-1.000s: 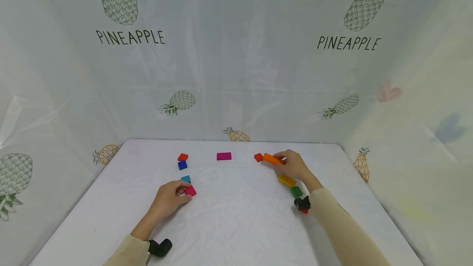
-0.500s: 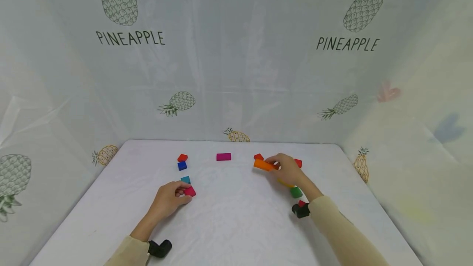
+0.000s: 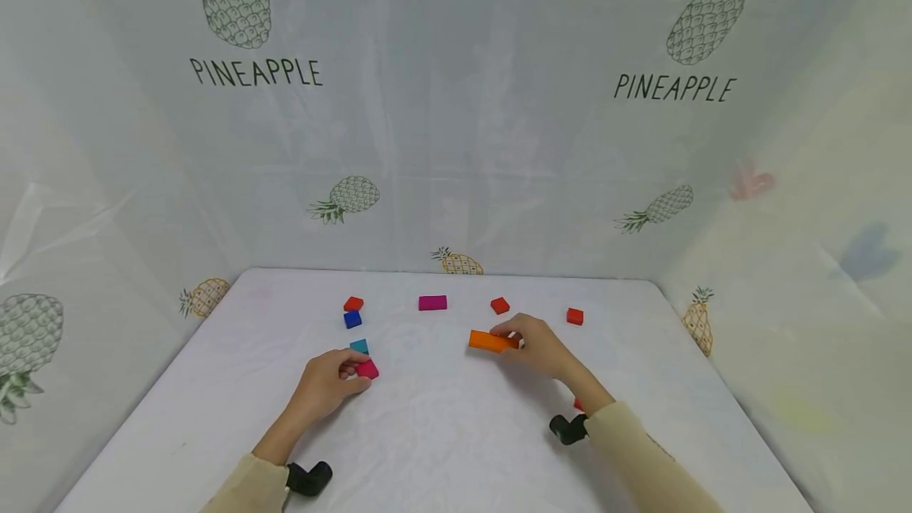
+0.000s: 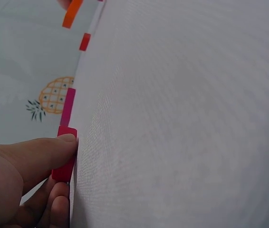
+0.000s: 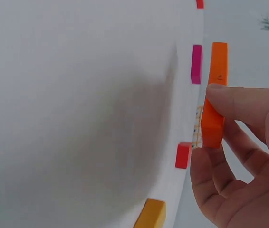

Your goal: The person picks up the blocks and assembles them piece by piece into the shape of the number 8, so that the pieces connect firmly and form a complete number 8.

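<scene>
While the right hand [image 3: 530, 343] pinches the orange block [image 3: 487, 340] by its right end, thumb on one side and fingers on the other, the block's free end points leftward, toward the person's left side; its long axis runs nearly crosswise over the table [image 3: 456, 434], the free end only slightly farther from the person than the held one; the right-wrist view shows it held clear of the white surface, with a broad shadow beside it; the left hand [image 3: 329, 378] pinches the pinkish-red block [image 3: 366, 369] between thumb and fingers, low at the tabletop, though whether that block bears on the cloth is hard to tell; from the right hand, this second block lies to the left and somewhat nearer the person, with an open stretch of cloth between it and the orange block's free end; the right hand is plainly the nearer one to the orange block, the left well apart from it; just beyond the pinkish-red block sits the teal block [image 3: 359, 347], touching or not I cannot say; beyond the orange block, toward the far edge, lie the magenta block [image 3: 432, 303], a little left, and a red block [image 3: 500, 305].
</scene>
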Action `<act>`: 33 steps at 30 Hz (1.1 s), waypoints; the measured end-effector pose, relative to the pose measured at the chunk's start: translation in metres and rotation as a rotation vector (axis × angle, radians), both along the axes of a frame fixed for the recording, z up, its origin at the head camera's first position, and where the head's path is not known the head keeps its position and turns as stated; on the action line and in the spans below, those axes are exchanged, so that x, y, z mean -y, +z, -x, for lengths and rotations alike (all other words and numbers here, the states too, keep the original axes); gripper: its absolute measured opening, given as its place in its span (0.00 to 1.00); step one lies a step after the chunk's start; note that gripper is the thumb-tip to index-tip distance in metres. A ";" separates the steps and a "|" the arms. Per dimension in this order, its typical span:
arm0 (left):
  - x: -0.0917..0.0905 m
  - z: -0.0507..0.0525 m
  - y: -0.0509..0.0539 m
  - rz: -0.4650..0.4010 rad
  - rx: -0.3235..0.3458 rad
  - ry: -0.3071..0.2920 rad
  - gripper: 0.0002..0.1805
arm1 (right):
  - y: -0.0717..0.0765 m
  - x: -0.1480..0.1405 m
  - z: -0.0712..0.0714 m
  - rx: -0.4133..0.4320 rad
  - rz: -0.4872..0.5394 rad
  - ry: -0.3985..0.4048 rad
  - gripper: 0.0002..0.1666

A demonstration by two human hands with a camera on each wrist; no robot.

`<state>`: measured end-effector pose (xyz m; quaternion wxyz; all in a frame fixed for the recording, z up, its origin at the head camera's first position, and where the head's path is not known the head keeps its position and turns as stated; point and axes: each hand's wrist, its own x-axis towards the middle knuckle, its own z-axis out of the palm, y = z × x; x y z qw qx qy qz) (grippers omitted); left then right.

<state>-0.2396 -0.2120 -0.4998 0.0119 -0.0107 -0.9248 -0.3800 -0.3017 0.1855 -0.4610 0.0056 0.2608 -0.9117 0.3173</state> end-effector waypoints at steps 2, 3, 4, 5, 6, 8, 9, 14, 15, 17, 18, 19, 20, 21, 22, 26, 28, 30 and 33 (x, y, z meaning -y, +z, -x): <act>0.000 0.000 0.000 0.000 -0.002 -0.001 0.21 | -0.002 0.004 -0.004 -0.011 -0.008 0.025 0.20; 0.000 0.000 0.000 0.000 -0.003 -0.001 0.21 | -0.002 0.007 -0.006 -0.012 -0.013 0.034 0.20; 0.000 0.000 0.000 0.001 -0.004 -0.002 0.21 | -0.002 0.009 -0.007 -0.013 -0.013 0.040 0.20; 0.000 0.000 0.001 0.002 -0.005 -0.002 0.21 | -0.003 0.011 -0.009 -0.011 -0.015 0.042 0.20; -0.001 0.000 0.001 0.002 -0.004 -0.003 0.21 | -0.003 0.014 -0.010 -0.008 -0.011 0.045 0.21; -0.001 0.000 0.001 0.007 -0.005 -0.003 0.20 | -0.004 0.019 -0.013 0.002 -0.003 0.056 0.21; -0.001 0.000 0.001 0.010 -0.005 -0.002 0.20 | -0.004 0.021 -0.014 0.011 -0.001 0.058 0.20; 0.000 0.000 0.000 0.010 -0.001 -0.008 0.20 | -0.011 0.034 -0.017 0.030 -0.002 0.077 0.20; 0.000 0.000 0.000 0.008 0.000 -0.008 0.20 | -0.012 0.037 -0.017 0.036 -0.006 0.075 0.19; 0.000 0.000 0.000 0.004 0.001 -0.008 0.20 | -0.015 0.041 -0.017 0.054 -0.008 0.075 0.19; 0.000 0.001 0.000 0.004 0.000 -0.008 0.20 | -0.017 0.044 -0.017 0.067 -0.007 0.076 0.19; 0.000 0.001 0.000 0.002 -0.001 -0.009 0.20 | -0.018 0.046 -0.017 0.083 -0.007 0.075 0.19; 0.001 0.001 -0.001 0.002 -0.004 -0.011 0.20 | -0.019 0.048 -0.018 0.093 -0.007 0.077 0.19; 0.001 0.001 -0.001 0.003 -0.007 -0.013 0.20 | -0.020 0.050 -0.018 0.105 -0.002 0.081 0.19; 0.001 0.001 -0.002 0.003 -0.010 -0.017 0.20 | -0.022 0.051 -0.018 0.112 0.001 0.086 0.19; 0.002 0.002 -0.003 0.005 -0.021 -0.025 0.20 | -0.025 0.056 -0.020 0.131 0.005 0.086 0.19; 0.002 0.002 -0.003 0.006 -0.022 -0.025 0.20 | -0.025 0.058 -0.021 0.135 0.003 0.083 0.19; 0.002 0.002 -0.003 0.005 -0.021 -0.024 0.20 | -0.025 0.060 -0.021 0.140 0.002 0.077 0.19; 0.002 0.002 -0.003 0.004 -0.020 -0.022 0.20 | -0.026 0.062 -0.020 0.136 -0.004 0.071 0.19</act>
